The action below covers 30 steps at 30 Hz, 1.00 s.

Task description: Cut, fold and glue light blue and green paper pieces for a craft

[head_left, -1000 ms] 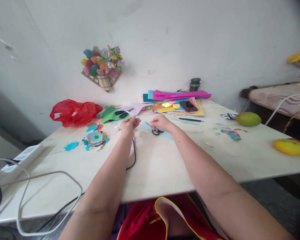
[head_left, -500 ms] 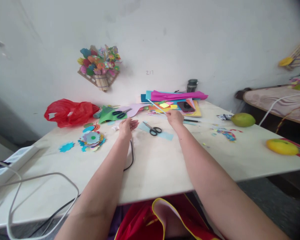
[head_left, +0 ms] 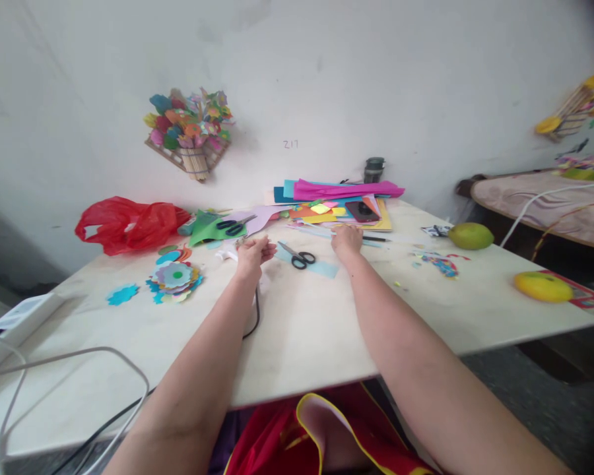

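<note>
My right hand [head_left: 347,241] is low over the table, fingers closed around the near end of a thin pale stick [head_left: 314,227] that points left among the strips there. My left hand [head_left: 255,253] is half turned up, its fingers loosely apart with nothing visible in them. Under and beside it lies a white object [head_left: 226,254], partly hidden by the hand, with a black cable [head_left: 256,320] running toward me. Between my hands, black-handled scissors [head_left: 297,256] rest on a light blue paper strip [head_left: 324,268].
On the left are layered paper flowers [head_left: 175,277], a red plastic bag [head_left: 129,224] and green paper [head_left: 205,228] with a second pair of scissors [head_left: 233,225]. Coloured paper [head_left: 346,190], a phone [head_left: 362,211] and a jar [head_left: 374,170] stand behind. A green mango [head_left: 470,235] lies right.
My right hand has lowered the raised pale stick toward the table. My left hand's fingers have curled slightly. The view has shifted a little to the right.
</note>
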{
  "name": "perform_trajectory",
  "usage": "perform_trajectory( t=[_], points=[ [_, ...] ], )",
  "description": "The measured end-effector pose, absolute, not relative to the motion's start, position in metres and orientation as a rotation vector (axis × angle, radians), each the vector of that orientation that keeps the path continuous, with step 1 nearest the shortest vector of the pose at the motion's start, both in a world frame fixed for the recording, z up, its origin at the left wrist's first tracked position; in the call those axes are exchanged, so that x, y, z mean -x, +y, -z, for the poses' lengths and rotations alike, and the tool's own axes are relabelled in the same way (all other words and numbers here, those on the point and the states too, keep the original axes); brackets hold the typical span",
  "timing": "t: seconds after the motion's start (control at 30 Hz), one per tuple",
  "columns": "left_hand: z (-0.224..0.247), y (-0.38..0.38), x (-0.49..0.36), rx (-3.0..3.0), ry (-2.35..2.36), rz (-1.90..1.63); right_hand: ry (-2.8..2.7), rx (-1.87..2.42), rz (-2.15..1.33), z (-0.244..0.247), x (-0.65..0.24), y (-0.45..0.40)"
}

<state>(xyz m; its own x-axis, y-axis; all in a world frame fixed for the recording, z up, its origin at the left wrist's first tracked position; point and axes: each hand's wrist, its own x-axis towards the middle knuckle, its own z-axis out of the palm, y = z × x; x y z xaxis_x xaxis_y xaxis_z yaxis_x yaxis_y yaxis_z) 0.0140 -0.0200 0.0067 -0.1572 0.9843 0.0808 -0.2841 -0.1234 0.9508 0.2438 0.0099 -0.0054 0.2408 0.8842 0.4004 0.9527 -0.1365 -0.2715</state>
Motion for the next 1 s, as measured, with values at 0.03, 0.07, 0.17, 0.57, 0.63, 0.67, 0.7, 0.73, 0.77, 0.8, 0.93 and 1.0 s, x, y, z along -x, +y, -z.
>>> perform_trajectory(
  t=[0.03,0.07,0.17,0.57,0.63,0.67,0.7,0.73,0.77,0.8,0.93,1.0],
  points=[
    [-0.007,-0.02,-0.014,-0.99,1.041,-1.511,-1.694,2.045,0.192,0.003,-0.241,0.009],
    [-0.007,-0.02,-0.014,-0.992,1.044,-1.508,-1.712,2.038,0.188,0.001,-0.238,0.009],
    [-0.008,-0.02,-0.014,-0.987,1.036,-1.507,-1.759,2.02,0.153,-0.006,-0.229,0.004],
    [-0.006,-0.016,-0.014,-0.962,1.175,-1.491,-2.123,1.848,-0.055,-0.023,-0.196,-0.012],
    [-0.005,-0.017,-0.015,-1.034,1.196,-1.492,-2.214,1.882,-0.075,-0.024,-0.19,-0.015],
    [-0.005,-0.017,-0.016,-1.076,1.203,-1.491,-2.257,1.9,-0.075,-0.024,-0.187,-0.017],
    [-0.005,-0.017,-0.017,-1.115,1.212,-1.488,-2.295,1.915,-0.068,-0.024,-0.184,-0.018],
    [-0.004,-0.017,-0.018,-1.152,1.22,-1.484,-2.324,1.926,-0.053,-0.024,-0.181,-0.02],
    [-0.003,-0.016,-0.019,-1.186,1.228,-1.476,-2.344,1.935,-0.032,-0.024,-0.178,-0.021],
    [-0.002,-0.016,-0.02,-1.214,1.236,-1.467,-2.359,1.938,-0.01,-0.024,-0.176,-0.022],
    [0.007,-0.008,-0.02,-1.301,1.237,-1.45,-2.397,1.879,0.061,-0.023,-0.171,-0.022],
    [0.014,-0.001,-0.018,-1.346,1.216,-1.472,-2.375,1.856,0.048,-0.023,-0.174,-0.02]
  ],
)
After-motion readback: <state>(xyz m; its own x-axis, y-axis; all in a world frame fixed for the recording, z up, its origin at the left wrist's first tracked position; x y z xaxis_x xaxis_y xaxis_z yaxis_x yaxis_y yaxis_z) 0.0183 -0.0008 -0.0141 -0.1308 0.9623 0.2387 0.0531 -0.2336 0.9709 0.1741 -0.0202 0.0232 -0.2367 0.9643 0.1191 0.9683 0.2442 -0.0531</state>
